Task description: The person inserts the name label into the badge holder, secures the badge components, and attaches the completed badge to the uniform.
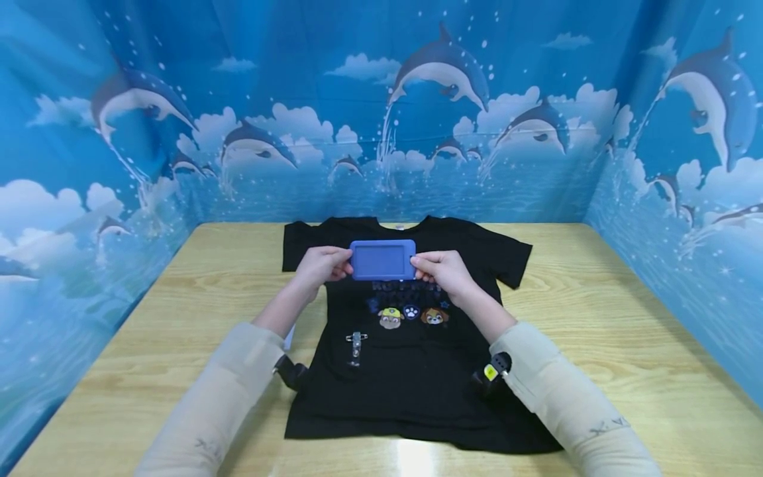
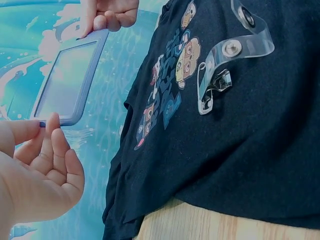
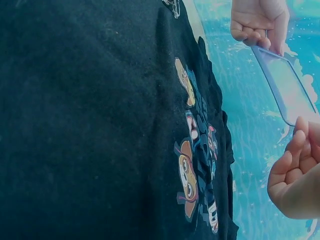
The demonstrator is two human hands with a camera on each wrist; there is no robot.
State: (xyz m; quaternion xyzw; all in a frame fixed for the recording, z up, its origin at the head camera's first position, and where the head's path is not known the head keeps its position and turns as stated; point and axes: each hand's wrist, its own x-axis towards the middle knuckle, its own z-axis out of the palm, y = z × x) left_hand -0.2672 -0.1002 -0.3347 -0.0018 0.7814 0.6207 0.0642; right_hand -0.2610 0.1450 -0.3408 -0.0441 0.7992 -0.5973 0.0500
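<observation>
Both hands hold a blue-purple badge holder (image 1: 383, 260) with a clear window, sideways above the upper part of a black T-shirt (image 1: 411, 371). My left hand (image 1: 322, 268) pinches its left end between thumb and fingers. At the opposite end my right hand (image 1: 446, 272) pinches the edge the same way. On the shirt's lower left lies a badge clip (image 1: 356, 346), a clear strap with snaps, a safety pin (image 2: 205, 95) and a metal clip. Cartoon dog faces (image 1: 390, 318) are printed across the shirt's chest, partly covered by the badge holder in the head view.
The shirt lies spread on a light wooden table (image 1: 602, 331). A small white piece (image 1: 289, 339) shows beside the shirt, partly behind the left forearm. Blue dolphin-print curtains (image 1: 334, 79) enclose the back and both sides. Dark wrist cameras (image 1: 291, 372) hang under both sleeves.
</observation>
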